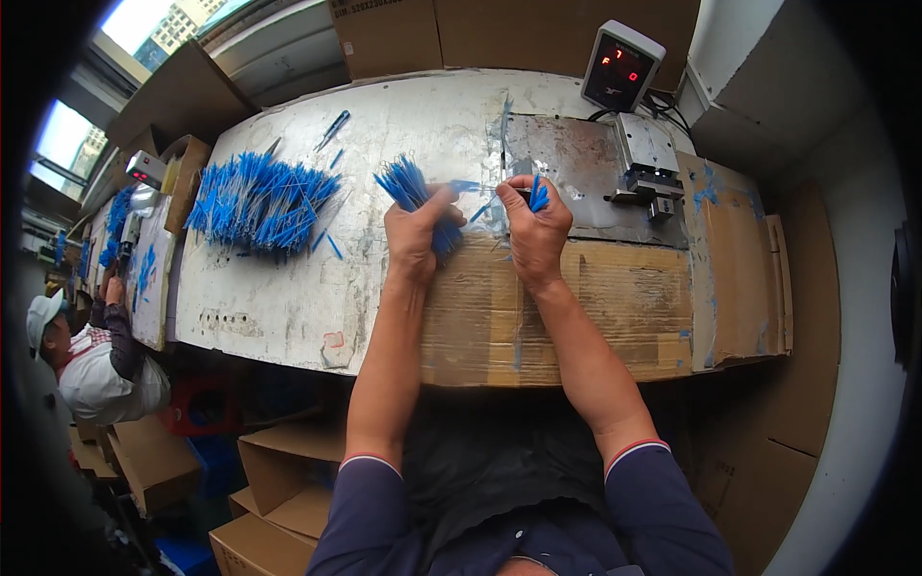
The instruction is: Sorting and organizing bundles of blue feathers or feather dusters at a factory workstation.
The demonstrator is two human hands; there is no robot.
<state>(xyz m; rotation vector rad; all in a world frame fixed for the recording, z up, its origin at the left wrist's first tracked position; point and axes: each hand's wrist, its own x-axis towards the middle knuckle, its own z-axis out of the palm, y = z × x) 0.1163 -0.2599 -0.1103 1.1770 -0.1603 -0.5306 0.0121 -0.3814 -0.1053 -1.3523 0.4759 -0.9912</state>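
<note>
My left hand (413,238) is closed round a thick bundle of thin blue wires (399,180), with pale tips fanning out above the fist and blue ends showing below it. To its right, my right hand (538,235) is closed on a few blue wires (540,197) that stick up past the fingers. Between the hands a blue streak, blurred by motion, reaches from the left thumb toward the right fingertips. A large pile of similar blue wires (264,204) lies on the white worktable (279,307) to the left.
A metal plate with a small press-like fixture (653,173) sits at the right. Behind it stands a box with a red digital display (622,67). Cardboard (595,307) covers the near right table. A blue-handled tool (333,130) lies behind the pile. A co-worker (101,355) sits at far left.
</note>
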